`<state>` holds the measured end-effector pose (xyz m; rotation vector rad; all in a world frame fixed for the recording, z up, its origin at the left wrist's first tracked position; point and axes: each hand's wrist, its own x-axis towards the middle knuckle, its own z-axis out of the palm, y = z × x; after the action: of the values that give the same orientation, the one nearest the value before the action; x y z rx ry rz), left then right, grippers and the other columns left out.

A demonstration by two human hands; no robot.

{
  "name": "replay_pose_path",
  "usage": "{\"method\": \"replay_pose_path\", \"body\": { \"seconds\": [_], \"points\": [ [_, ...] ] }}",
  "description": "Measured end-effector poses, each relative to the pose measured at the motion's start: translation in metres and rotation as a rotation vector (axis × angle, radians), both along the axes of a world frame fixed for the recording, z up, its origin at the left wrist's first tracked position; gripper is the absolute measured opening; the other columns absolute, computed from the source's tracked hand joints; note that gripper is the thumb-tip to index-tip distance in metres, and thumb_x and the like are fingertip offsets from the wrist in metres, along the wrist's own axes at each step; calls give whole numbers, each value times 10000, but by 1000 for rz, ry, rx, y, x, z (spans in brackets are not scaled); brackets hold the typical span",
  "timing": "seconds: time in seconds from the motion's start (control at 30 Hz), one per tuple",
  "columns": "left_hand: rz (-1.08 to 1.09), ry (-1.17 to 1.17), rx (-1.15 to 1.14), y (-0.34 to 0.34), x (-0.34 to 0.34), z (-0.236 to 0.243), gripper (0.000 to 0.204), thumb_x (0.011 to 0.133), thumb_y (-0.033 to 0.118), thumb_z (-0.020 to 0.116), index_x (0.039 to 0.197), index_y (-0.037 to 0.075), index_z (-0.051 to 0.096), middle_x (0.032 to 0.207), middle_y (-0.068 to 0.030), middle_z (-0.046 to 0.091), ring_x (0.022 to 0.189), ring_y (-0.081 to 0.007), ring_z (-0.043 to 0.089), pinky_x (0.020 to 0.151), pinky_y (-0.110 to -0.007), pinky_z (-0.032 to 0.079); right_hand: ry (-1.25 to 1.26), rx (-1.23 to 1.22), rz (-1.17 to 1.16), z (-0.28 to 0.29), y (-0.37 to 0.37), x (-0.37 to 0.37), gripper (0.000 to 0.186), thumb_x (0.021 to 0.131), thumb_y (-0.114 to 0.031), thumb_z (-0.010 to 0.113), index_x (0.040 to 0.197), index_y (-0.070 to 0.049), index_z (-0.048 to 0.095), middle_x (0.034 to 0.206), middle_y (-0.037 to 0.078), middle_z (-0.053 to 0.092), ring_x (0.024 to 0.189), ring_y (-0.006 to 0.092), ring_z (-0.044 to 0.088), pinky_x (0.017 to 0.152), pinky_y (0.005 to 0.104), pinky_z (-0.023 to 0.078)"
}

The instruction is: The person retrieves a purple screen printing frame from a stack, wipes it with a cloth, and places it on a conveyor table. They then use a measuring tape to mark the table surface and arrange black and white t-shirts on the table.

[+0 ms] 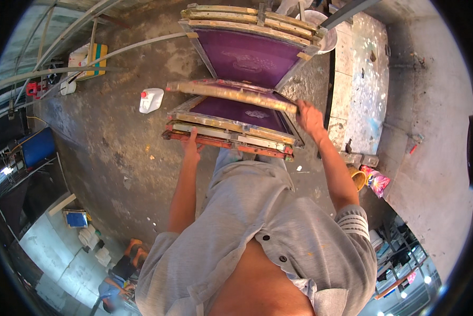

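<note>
Several screen-printing frames with purple mesh stand in front of me, leaning at different angles. My right hand [309, 117] is closed round the right end of a middle frame [231, 95], whose worn wooden edge lies slantwise between the others. My left hand [192, 146] grips the near group of frames [215, 126] at their lower left edge, thumb on top; its fingers are partly hidden below. Those near frames lean toward my legs, one showing purple mesh with a pale printed motif. Farther off, another group of frames [236, 55] tilts away, its purple mesh also bearing a pale motif.
A white jug with a red cap [152, 100] stands on the stained floor to the left. At the right is a paint-spattered slab [367, 79], with a yellow bucket [358, 178] nearer me. A white tub [328, 39] stands beyond the frames. Another person [118, 287] is at lower left.
</note>
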<state>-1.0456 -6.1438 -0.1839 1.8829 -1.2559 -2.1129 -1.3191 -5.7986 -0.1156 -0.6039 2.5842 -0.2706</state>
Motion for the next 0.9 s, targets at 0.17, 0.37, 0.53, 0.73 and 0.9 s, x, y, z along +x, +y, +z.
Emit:
{"method": "replay_pose_path", "body": {
  "seconds": [0.17,0.37,0.53,0.73,0.9],
  "points": [
    [6,-9,15,-4,8,-4,791,803,413,758,1397,176,293,1312,-81,482,1147,-259,517,794,-476,490,-65,-44,38,-4,11,57,326,770,-117,609,1092,-85,644,1096,140,621,1072,328,587,861,442,513],
    [21,4,5,2,11,5,718,811,381,761,1358,182,341,1248,-64,529,1076,-228,556,745,-461,514,-69,-47,-39,-14,11,72,355,745,-103,641,1098,-76,662,1116,124,613,1096,304,576,908,392,499],
    [17,10,18,0,15,8,664,810,380,762,1318,171,389,1164,-53,576,1001,-207,588,708,-435,533,-69,-52,-35,-7,8,76,361,732,-87,646,1091,-57,662,1114,126,610,1097,307,568,923,389,491],
    [16,24,-7,4,14,13,615,808,372,767,1276,147,436,1135,-54,588,987,-195,596,692,-424,542,-45,-90,-9,-10,11,76,288,748,-78,623,1031,-53,663,1082,137,606,1083,314,567,913,399,492],
    [46,0,7,5,18,12,603,815,360,762,1272,141,434,1130,-51,588,995,-197,593,688,-424,541,-212,-141,83,-17,21,65,458,732,-135,683,1173,-30,620,1180,182,594,1129,348,554,972,397,461]
  ]
}}
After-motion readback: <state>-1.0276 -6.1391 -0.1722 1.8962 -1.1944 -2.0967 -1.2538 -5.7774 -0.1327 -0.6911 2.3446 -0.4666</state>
